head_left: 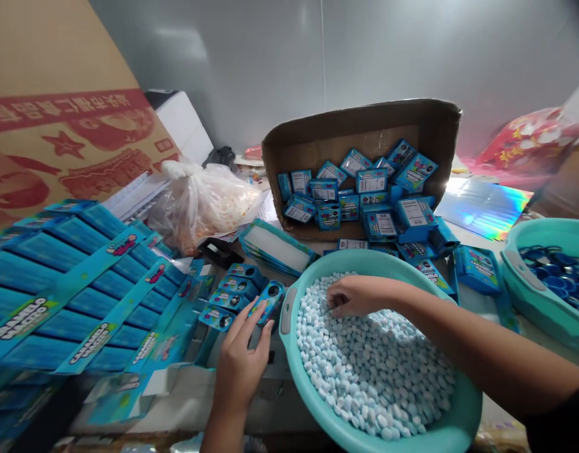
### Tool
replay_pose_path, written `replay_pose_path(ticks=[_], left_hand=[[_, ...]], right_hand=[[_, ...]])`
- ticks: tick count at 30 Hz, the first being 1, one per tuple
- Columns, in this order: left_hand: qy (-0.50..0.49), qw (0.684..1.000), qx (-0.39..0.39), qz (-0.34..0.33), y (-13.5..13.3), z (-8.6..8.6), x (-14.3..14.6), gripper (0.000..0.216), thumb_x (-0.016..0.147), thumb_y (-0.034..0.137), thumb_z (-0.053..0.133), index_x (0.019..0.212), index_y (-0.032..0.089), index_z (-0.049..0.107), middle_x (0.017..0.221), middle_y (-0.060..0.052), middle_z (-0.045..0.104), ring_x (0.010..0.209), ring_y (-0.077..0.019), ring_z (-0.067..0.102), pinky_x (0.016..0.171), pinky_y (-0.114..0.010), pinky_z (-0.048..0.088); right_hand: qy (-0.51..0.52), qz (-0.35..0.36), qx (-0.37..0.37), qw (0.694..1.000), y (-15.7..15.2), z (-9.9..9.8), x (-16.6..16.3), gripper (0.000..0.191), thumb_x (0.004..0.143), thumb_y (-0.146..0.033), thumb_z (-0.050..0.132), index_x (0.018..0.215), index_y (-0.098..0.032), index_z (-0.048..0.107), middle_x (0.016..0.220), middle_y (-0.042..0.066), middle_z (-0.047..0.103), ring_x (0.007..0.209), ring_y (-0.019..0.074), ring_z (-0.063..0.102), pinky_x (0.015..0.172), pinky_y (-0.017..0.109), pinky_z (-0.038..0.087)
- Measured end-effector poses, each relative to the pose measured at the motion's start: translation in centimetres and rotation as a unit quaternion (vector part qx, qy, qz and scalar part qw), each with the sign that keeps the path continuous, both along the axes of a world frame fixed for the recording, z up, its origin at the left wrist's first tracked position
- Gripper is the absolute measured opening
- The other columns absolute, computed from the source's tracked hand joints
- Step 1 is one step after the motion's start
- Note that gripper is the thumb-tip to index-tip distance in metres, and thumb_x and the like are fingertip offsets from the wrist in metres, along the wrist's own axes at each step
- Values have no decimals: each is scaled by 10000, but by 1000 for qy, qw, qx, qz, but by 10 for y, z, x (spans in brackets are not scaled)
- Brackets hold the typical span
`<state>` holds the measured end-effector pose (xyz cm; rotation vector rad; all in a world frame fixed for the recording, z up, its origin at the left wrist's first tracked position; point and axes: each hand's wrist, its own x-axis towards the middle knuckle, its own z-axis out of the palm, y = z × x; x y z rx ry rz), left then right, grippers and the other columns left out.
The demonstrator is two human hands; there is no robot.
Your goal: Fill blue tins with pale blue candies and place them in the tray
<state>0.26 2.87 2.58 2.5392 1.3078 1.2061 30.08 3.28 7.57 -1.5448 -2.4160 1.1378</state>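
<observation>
My left hand (pixel 244 352) has its thumb and fingers closed around a small blue candy box (pixel 271 301), which has a dark round opening on top. Several similar small boxes (pixel 237 284) stand in a group just left of it. To the right is a turquoise tub (pixel 293 352) filled with pale blue and white round candies (pixel 364 371). My right hand (pixel 352 296) reaches into this tub with its fingers curled down against the candies. Its fingertips are hidden, so I cannot make out what they hold.
Behind the tub, a cardboard carton (pixel 364 123) lies tipped with blue boxes inside. Stacked blue display boxes (pixel 82 283) fill the left. A second turquoise tub (pixel 529 277) with dark blue pieces stands right. A tied plastic bag (pixel 209 201) and an open blue tray (pixel 277 246) lie behind.
</observation>
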Motion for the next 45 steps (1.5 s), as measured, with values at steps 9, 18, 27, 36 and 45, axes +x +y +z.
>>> replay_pose_path(ticks=[9,18,27,36,45], left_hand=[[-99,990,68,68,-2,20,-22,210,862,185,695,1070,165,717,1225,-128,660,1117,-251,650,994,-417,523],[-138,968,149,147,-4,12,-46,210,820,172,676,1018,121,722,996,-131,720,925,-253,680,896,-436,544],[-52,991,22,-119,-44,36,24,230,851,147,639,1077,188,646,1011,-65,696,976,-197,652,869,-343,552],[84,948,-156,-264,-60,39,75,274,862,280,691,1132,242,658,1180,-30,695,1076,-225,639,942,-424,529],[81,978,-124,146,3,34,11,489,858,408,676,1268,143,635,1251,-173,675,1138,-357,648,924,-501,558]], right_hand=[[17,-5,51,999,-2,-6,1,184,841,-303,741,958,-175,681,954,32,655,767,148,566,643,242,381],[9,-44,94,995,-2,-7,-2,452,841,-340,748,1251,-213,609,1212,107,583,896,236,602,745,334,449],[13,-13,95,995,2,-11,1,292,823,-377,742,1042,-202,659,1057,87,621,835,213,573,688,304,408],[-1,-18,71,997,1,-14,-1,267,821,-298,698,1055,-187,631,785,-13,612,671,138,503,576,256,309],[-14,-32,56,998,2,-11,-3,293,824,-345,708,1068,-191,653,829,25,659,679,159,533,567,265,318]])
